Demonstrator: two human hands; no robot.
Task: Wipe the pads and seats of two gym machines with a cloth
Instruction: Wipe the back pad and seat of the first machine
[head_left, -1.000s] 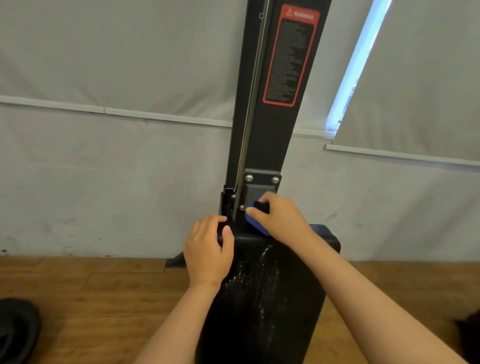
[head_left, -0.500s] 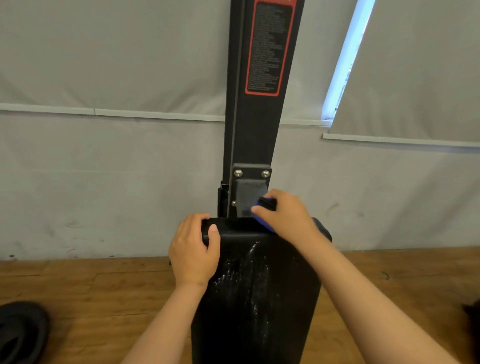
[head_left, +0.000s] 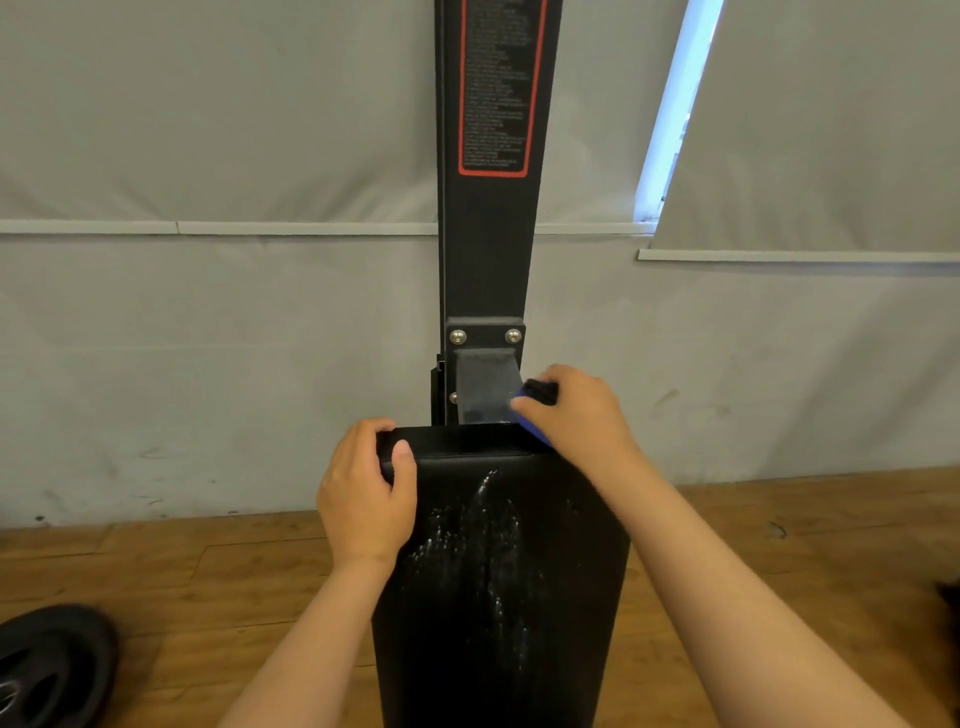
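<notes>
**Far edge of the pad under the cloth**

The right grip is closed around a bunched blue cloth and presses it on the far right corner of the long black vinyl pad. Just beyond it is the grey metal bracket of the black upright post. The left grip clamps the pad's far left corner, thumb on top and fingers curled over the edge. Wet streaks glisten between the grips and nearer the person. To do it well, brace with the left grip, drag the cloth flat along the edge seam, then sweep it through the streaks.
</notes>
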